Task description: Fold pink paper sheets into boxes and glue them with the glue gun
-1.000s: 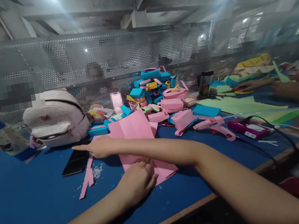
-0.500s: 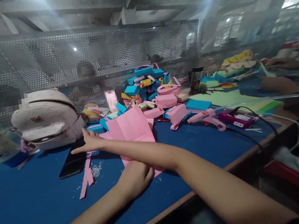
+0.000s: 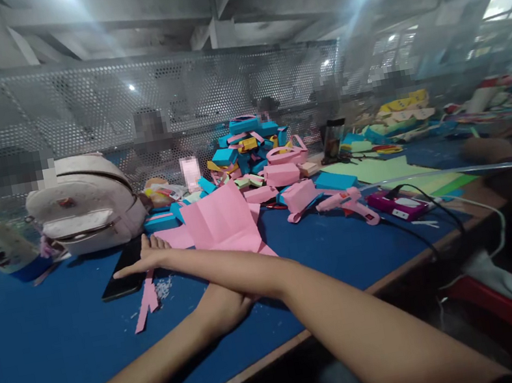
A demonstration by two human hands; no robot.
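Observation:
My right hand [image 3: 151, 256] reaches across to the left, its forearm crossing over my left wrist. Its thumb is stretched out over a black smartphone [image 3: 124, 274], and nothing shows in its fingers. Below that forearm, my left hand [image 3: 224, 308] is closed at the lower end of a creased sheet of pink paper [image 3: 221, 217], which stands tilted up; the forearm hides most of the fingers. Cut pink paper strips [image 3: 149, 302] lie beside the phone, close to some white scraps [image 3: 164, 288].
A white backpack [image 3: 85, 205] and a bottle with a blue cap [image 3: 0, 243] stand left. Behind the paper rises a pile of blue, pink and yellow paper boxes [image 3: 247, 143]. A pink glue gun [image 3: 347, 203], a purple power strip [image 3: 400, 204] and cables lie right. A co-worker's hands [image 3: 490, 147] show far right.
My right hand has come slightly lower, with its thumb reaching further over the phone. The right forearm now covers more of my left hand, and the pink paper has shifted slightly.

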